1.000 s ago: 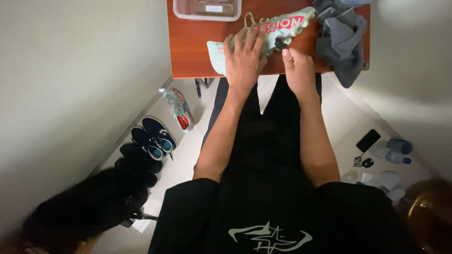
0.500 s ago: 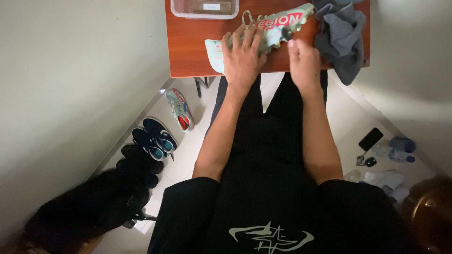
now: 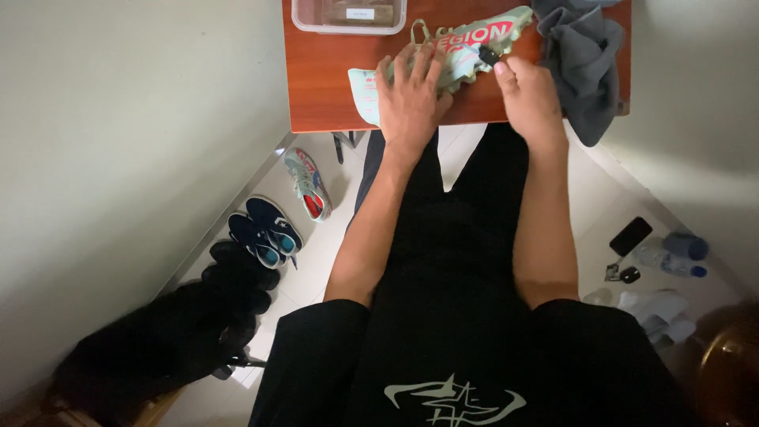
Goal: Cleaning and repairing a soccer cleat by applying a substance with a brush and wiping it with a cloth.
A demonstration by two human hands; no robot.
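Filling the top of the view, a reddish-brown wooden bench (image 3: 332, 95) carries everything the hands work on. On its right end lies a crumpled grey cloth (image 3: 585, 55), part of it hanging over the front edge. At the far edge sits a clear plastic box (image 3: 348, 17) with something brown inside. Between box and cloth lies a pale mint-green football boot (image 3: 482, 39) on its side, with red lettering along its upper, its laces toward the left and its studded sole facing the person. The left hand (image 3: 407, 99) lies flat over the heel half of the boot, fingers spread and pressing down, an open grip that pins rather than clasps. The right hand (image 3: 530, 99) is curled, its thumb and fingertips pinched on a small dark tool (image 3: 489, 55) set against the boot's sole edge; this grip is closed on the tool. Down on the pale floor, left of the person's legs, stand a pair of dark blue sneakers (image 3: 265, 229) and a second mint boot (image 3: 307, 183).
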